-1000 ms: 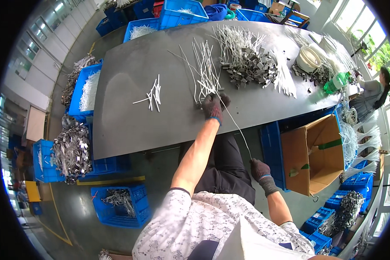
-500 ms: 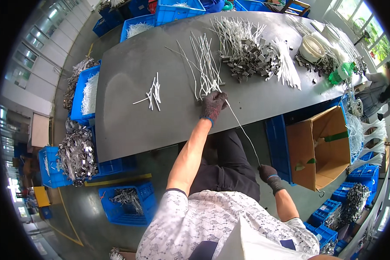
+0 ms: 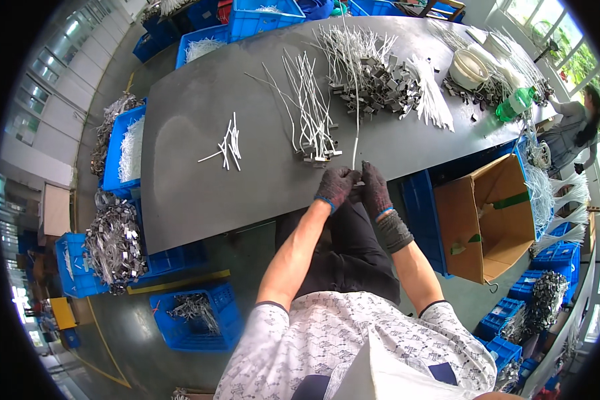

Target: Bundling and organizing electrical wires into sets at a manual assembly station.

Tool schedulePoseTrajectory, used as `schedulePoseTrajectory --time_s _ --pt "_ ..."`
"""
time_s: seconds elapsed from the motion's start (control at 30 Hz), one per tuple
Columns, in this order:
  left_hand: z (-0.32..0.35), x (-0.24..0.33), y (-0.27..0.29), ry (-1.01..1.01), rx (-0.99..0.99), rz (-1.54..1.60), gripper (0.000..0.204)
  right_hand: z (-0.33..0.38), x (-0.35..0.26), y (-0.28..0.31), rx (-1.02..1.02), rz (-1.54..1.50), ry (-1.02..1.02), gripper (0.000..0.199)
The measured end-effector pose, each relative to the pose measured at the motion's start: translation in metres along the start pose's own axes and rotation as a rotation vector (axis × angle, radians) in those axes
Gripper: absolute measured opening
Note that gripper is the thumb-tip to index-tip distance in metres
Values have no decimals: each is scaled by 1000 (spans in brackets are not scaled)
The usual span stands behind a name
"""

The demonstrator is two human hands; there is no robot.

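My left hand [image 3: 337, 186] and my right hand [image 3: 375, 189], both in dark knit gloves, meet at the table's near edge. Their fingers are closed together around the lower end of a long white cord [image 3: 357, 130], which rises away from me across the table. The cord's end is hidden between the fingertips. Just beyond my left hand lies a loose bunch of white cords [image 3: 307, 93] with grey metal clips [image 3: 319, 152] at their near ends. Farther left, several short white sticks [image 3: 229, 148] lie in a small heap.
On the grey table [image 3: 187, 193] a large pile of clips [image 3: 387, 87] stands behind, beside a white cord bundle [image 3: 430, 93], a tub [image 3: 469, 69] and a green bottle [image 3: 515, 105]. An open cardboard box [image 3: 457, 227] is right of my legs. Blue crates surround the table; a person [image 3: 570, 127] is far right.
My right hand has come up from low by my right side to meet my left. My left hand has left the bunch and moved nearer; the cord now points away over the table.
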State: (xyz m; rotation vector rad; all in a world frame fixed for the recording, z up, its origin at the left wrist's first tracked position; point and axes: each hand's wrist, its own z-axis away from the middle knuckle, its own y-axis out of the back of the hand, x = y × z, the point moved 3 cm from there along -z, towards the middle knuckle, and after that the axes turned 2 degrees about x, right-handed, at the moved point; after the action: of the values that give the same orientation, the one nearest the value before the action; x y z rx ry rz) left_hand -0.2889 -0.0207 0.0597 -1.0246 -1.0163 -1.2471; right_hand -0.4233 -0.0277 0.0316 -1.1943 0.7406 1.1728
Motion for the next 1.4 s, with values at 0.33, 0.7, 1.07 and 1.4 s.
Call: schedulePoseTrajectory --time_s 0.33,0.7,1.07,1.4 --pt "-80 7 98 150 10 -317 36 -125 -30 4 256 1002 244 67" --pt "-79 -28 295 243 907 -1075 21 -238 -51 10 192 1147 317 55" --pt "-116 -55 328 506 686 -1204 31 -176 -18 54 397 1228 7 54" --pt "-67 -94 300 464 725 255 12 -45 -19 56 -334 -177 -767 26"
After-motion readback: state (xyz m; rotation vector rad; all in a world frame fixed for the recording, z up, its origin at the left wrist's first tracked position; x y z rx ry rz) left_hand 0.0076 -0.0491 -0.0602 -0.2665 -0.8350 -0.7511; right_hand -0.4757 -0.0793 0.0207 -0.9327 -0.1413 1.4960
